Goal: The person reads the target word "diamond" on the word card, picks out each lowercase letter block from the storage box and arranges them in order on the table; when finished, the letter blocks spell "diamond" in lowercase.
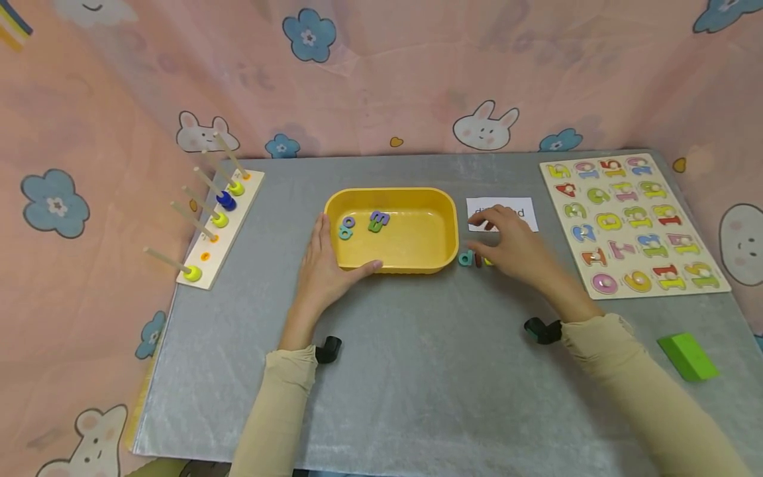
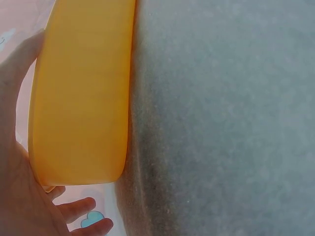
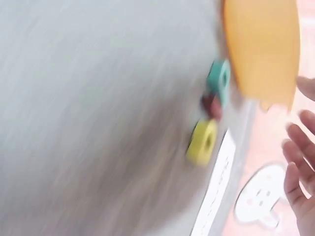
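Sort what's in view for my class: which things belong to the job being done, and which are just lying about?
Seemingly part of the job:
yellow tray, touched by the left hand
coloured pieces inside it
coloured pieces beside it, near the right hand
word card, partly hidden by that hand

Seemingly just lying about:
peg board
number puzzle board
green block

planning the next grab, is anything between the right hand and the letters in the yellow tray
Yes, the yellow tray itself: its right wall stands between the right hand and the letters inside, so the hand would likely have to pass over the rim. Nothing else visible blocks that line.
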`<state>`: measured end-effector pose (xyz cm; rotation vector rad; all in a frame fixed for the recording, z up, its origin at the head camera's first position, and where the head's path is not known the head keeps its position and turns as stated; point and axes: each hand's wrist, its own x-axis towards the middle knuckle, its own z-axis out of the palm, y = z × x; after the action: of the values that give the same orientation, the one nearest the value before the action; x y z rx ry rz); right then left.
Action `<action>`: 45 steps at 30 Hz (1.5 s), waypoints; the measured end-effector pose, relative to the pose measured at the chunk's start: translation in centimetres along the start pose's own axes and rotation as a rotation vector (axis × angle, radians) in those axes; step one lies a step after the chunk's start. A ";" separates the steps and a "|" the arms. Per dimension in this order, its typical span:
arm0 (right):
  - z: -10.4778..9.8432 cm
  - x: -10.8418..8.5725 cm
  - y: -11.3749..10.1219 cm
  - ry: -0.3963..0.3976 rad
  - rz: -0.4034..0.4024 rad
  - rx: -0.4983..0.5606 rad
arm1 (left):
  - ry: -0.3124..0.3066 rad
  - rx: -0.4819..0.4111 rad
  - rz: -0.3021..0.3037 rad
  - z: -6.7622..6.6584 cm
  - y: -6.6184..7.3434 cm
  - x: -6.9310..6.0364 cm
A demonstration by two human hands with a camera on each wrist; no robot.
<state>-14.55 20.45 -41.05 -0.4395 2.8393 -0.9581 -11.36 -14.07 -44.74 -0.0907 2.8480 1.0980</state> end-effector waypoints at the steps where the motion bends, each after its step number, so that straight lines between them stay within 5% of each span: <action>1: 0.2 0.3 -0.6 0.004 -0.017 0.010 | 0.000 0.000 0.001 0.0 0.0 0.0; 12: 4.0 3.8 -5.0 -0.095 -0.152 0.067 | -0.004 0.002 0.002 0.0 0.0 0.0; 19: 5.9 5.5 -6.8 -0.217 -0.115 -0.022 | -0.002 0.009 0.002 0.0 -0.1 0.1; 31: 8.1 8.1 -6.6 -0.298 -0.144 -0.073 | -0.001 0.010 0.013 0.0 -0.1 0.1; 37: 8.5 8.4 -6.3 -0.336 -0.155 -0.179 | -0.001 0.010 0.017 0.0 0.0 0.2; 41: 8.5 8.3 -6.3 -0.318 -0.167 -0.242 | -0.006 0.008 0.012 0.1 0.0 0.2; 45: 8.8 8.4 -6.4 -0.215 -0.202 -0.232 | -0.004 0.012 0.009 0.1 -0.1 0.2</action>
<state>-19.26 7.98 -44.27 -0.8138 2.7536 -0.5665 -11.56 -14.08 -44.93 -0.0745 2.8533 1.0816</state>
